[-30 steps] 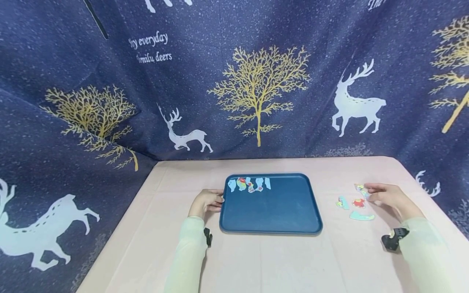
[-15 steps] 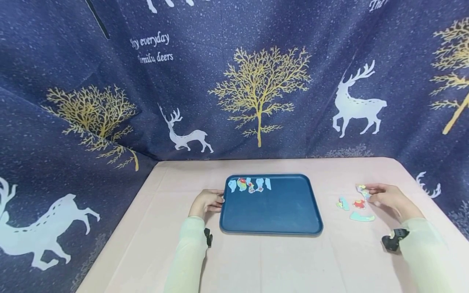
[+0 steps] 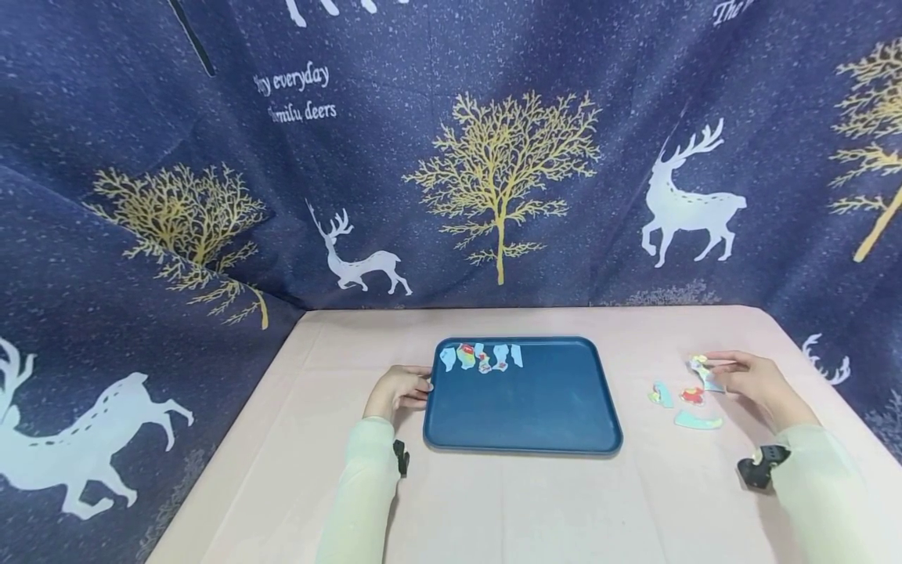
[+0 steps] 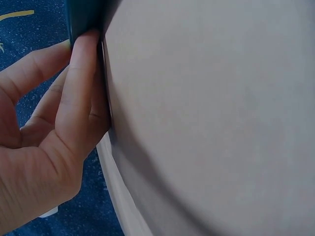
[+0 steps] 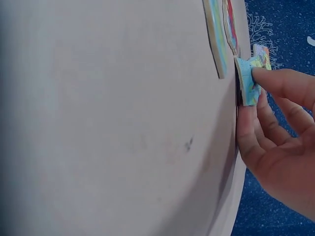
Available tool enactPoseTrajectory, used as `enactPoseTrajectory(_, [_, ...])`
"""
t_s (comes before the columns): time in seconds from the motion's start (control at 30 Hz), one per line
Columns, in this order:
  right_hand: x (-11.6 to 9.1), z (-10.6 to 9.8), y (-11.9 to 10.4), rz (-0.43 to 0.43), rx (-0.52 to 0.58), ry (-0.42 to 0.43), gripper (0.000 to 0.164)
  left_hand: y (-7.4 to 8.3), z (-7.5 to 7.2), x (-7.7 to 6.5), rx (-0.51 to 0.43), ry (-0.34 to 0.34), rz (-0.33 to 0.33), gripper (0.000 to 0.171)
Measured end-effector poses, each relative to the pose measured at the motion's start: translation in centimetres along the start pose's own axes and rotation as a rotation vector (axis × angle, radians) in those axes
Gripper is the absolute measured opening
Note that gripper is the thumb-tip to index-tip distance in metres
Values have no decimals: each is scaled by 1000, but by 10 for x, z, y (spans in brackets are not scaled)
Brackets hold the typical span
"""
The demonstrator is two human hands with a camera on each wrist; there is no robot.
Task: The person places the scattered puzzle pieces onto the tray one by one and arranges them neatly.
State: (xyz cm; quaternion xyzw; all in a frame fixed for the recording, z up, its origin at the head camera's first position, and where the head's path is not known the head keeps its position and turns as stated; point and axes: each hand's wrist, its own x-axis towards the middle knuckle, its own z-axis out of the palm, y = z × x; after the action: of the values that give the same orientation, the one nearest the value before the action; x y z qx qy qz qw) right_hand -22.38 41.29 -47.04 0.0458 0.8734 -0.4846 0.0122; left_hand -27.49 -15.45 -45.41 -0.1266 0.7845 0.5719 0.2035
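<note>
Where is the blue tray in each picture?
Head: the tray lies near the middle, on the pale table.
Left wrist: part of the tray shows at the top, left of centre, where the left hand touches it.
Right wrist: not in it.
Shared landmark: the table.

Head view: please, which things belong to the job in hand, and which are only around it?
Seemingly in the job:
blue tray, held at its edge by the left hand
pieces on the tray
piece pinched by the right hand
three loose pieces

Only around it:
pink table surface
deer-print cloth
</note>
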Motion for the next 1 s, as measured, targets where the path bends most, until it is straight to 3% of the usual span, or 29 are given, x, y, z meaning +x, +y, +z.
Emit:
enactPoseTrajectory(0.17, [-2, 0, 0, -13, -35, 5, 54, 0, 0, 0, 2, -4, 2, 47])
enactPoseTrajectory(0.3, [0, 1, -4, 13, 20, 19, 57, -1, 0, 0, 8, -3, -3, 47])
enactPoseTrajectory(0.63, [4, 12, -31, -33, 119, 27, 54, -1, -1, 0, 8, -8, -9, 48])
enactPoseTrajectory(1.0, [12, 30, -61, -27, 61, 13, 54, 0, -1, 1, -2, -7, -9, 48])
